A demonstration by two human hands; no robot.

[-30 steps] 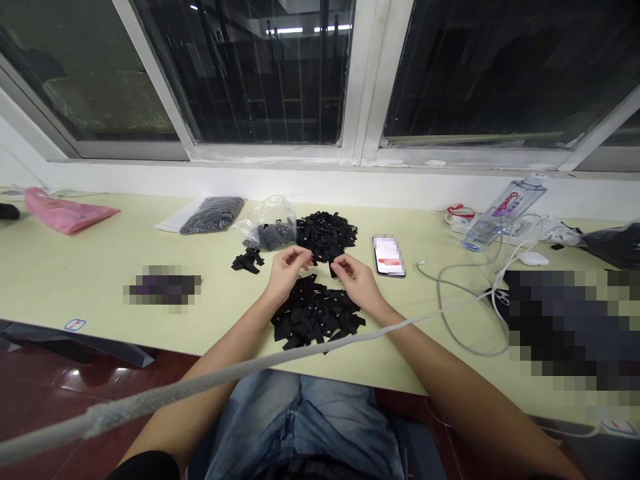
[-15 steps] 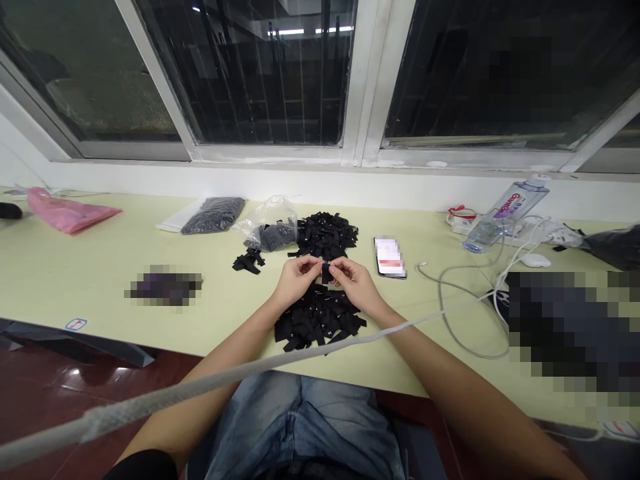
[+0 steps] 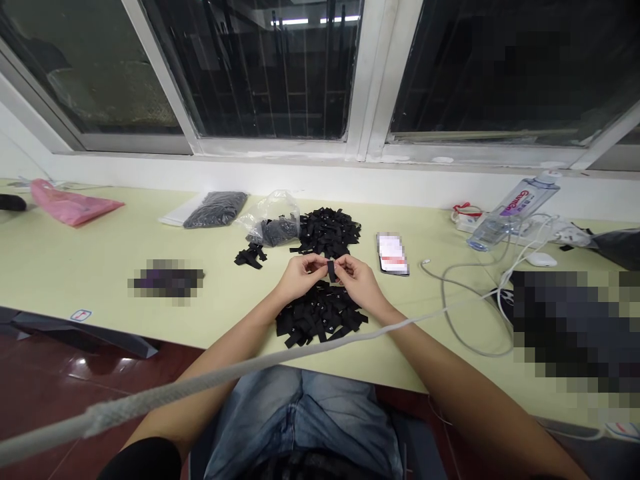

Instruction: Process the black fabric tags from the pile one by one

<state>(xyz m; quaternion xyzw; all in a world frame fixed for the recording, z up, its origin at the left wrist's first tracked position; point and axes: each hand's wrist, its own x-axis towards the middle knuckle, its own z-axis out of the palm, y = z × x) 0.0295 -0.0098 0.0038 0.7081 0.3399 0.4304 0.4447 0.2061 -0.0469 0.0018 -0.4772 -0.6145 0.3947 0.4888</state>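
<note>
A short black fabric strip [image 3: 331, 271] is pinched between my two hands, above the table. My left hand [image 3: 299, 275] grips its left side with thumb and fingertips. On the other side, my right hand [image 3: 356, 275] is closed on the same strip. Just below my hands lies a near pile of black strips [image 3: 320, 317], some with small pale marks. Beyond them spreads a far pile of black strips [image 3: 330, 228]. A few more loose strips [image 3: 250, 255] lie to the left, beside an opened clear plastic bag [image 3: 275, 227] with dark pieces in it.
A phone [image 3: 393, 253] with a lit screen lies right of the piles. Further right are a tilted water bottle [image 3: 515, 210], a power strip and tangled cables [image 3: 445, 293]. A filled bag [image 3: 216, 209] and a pink bag [image 3: 73, 203] lie left. A pale cord [image 3: 210, 380] crosses the view.
The strip has turned slightly between my fingers and now hangs a little tilted. My hands stay almost in place, and the whole view has shifted slightly.
</note>
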